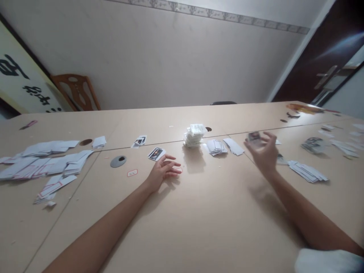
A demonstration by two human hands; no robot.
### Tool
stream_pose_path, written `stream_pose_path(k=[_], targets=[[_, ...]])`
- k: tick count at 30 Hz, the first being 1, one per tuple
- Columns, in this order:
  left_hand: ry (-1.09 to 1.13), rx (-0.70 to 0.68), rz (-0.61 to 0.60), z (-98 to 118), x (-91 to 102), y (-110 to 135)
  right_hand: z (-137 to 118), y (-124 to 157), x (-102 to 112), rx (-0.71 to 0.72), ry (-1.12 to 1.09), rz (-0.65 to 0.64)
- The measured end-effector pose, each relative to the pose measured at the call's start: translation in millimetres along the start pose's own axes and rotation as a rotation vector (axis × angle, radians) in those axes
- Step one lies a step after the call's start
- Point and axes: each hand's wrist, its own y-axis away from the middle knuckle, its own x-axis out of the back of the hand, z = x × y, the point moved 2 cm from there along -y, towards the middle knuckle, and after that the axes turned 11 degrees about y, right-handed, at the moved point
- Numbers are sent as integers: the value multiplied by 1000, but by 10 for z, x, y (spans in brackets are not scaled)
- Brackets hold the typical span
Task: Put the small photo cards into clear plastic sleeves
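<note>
My right hand (pixel 264 153) is raised over the table, thumb and fingers around a small clear packet (pixel 254 138) that shows a dark picture; motion blurs it. My left hand (pixel 160 174) rests low over the table with its fingers apart, holding nothing. Just behind its fingertips lie picture cards (pixel 156 153). A red-bordered slip of paper (pixel 178 170) is partly under those fingers, and another red-bordered slip (pixel 132 173) lies to the left. A stack of clear plastic packets (pixel 195 134) stands between the two hands, farther back. Beside it are piles of white cards (pixel 216 147).
White paper strips (pixel 51 165) cover the table's left side. A grey grommet cover (pixel 118 161) and more picture cards (pixel 139 141) lie nearer the middle. To the right are fanned cards (pixel 308 171) and a clear plastic bundle (pixel 314 146). A wooden chair (pixel 76 91) stands behind.
</note>
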Motion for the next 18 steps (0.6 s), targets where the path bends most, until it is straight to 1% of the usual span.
stream_pose_path(k=[3,4,6,7,10,13,16,18], targets=[[-4,-5,-6,1,8,-14,641,-394,126,-261,316,-10],[-4,-8,-8,2,11,-19,821,-477,156,-360,405,-42],[-4,-11,-9,1,14,-27,1095,-572,204,-521,506,-89],[-6,-13,-9,-1,13,-29,1182,-595,222,-555,524,-95],[-34,-23,4,-6,3,-29,1289,-593,244,-584,537,-108],[-139,-94,42,7,6,-23,1254,-536,200,-556,570,-199],[-361,-279,130,70,75,-24,1197,-468,117,-522,681,-334],[-576,-448,249,141,168,-30,1188,-434,68,-502,748,-400]])
